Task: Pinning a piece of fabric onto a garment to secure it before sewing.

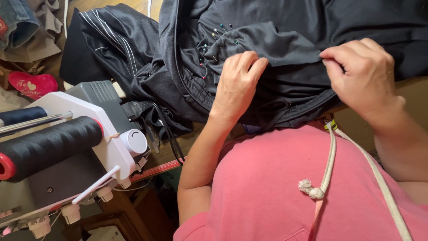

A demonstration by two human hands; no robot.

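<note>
A black garment (276,40) lies bunched on the table in front of me. Several coloured-head pins (209,47) stick in a gathered seam of the garment. My left hand (236,85) rests on the fabric just right of the pins, fingers curled and pinching a fold. My right hand (361,73) pinches the fabric edge further right between thumb and fingers. I wear a pink top (285,187) with a white knotted cord (318,189).
A white serger machine (89,134) with dark thread cones (49,145) stands at the left. Black fabric with white stripes (116,35) lies behind it. A red ruler (156,170) runs along the table edge. A pink heart pincushion (32,84) sits far left.
</note>
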